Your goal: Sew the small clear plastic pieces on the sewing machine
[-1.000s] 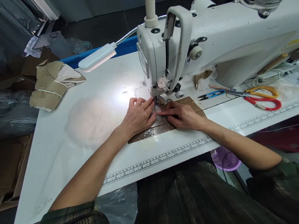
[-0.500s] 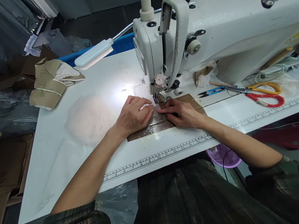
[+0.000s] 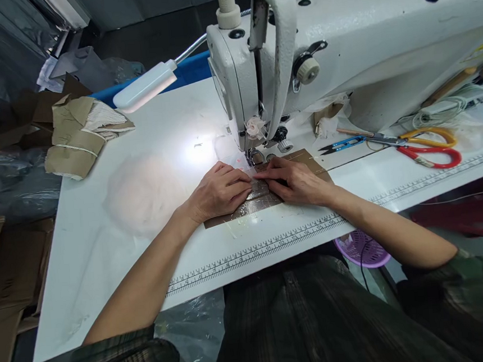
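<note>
Sheer cloth (image 3: 252, 172), mostly hidden between left hand (image 3: 222, 191) and right hand (image 3: 296, 182), sewing machine (image 3: 363, 29) cut off at right; whether either hand's fingers pinch it, cannot tell

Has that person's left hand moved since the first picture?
Yes. Judged against the sewing machine, the left hand has drawn back slightly from the needle end, lower in the picture.

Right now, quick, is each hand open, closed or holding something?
Left hand: fingers slightly bent over the brown sheet; grip cannot be told.
Right hand: index finger extended, others curled; grip cannot be told.
</note>
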Tool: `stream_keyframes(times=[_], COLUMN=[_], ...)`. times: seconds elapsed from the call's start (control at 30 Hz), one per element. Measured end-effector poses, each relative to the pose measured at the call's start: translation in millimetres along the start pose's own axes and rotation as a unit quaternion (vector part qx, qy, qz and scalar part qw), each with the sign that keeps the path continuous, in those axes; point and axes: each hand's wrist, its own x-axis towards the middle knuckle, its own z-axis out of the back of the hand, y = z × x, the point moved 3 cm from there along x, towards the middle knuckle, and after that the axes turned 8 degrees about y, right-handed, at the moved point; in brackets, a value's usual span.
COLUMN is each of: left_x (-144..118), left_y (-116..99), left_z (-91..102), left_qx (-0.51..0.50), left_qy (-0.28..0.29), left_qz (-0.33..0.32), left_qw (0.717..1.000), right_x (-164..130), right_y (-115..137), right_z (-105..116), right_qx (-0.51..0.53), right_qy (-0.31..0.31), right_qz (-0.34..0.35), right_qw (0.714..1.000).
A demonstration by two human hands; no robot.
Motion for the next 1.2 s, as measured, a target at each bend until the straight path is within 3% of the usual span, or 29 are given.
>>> stream_keyframes(times=[0.17,0.4,0.8,1.2], left_x=[-0.2,0.8,1.9,3.8], left_y=[-2.9,-1.2,-3.7,-5.6], left_z=[1.5,-0.7,2.6,6.6], left_qx=[0.023,0.015,0.041,0.042], left_qy=[-0.033,0.001,-0.06,-0.051], left_qz=[-0.031,0.001,-0.059,-0.069], left_qw=[0.999,1.0,0.996,0.995], right_x=[0.4,0.4,0.2,-0.1], right_y=[-1.3,0.9,1.4,0.2], right_z=[0.1,0.4,-0.1,-1.1], right_qx=[0.0,-0.03,-0.038,-0.058], right_qy=[-0.011,0.004,0.02,0.026], right_qz=[0.006,0.0,-0.001,0.011], right_qw=[1.0,1.0,0.999,0.998])
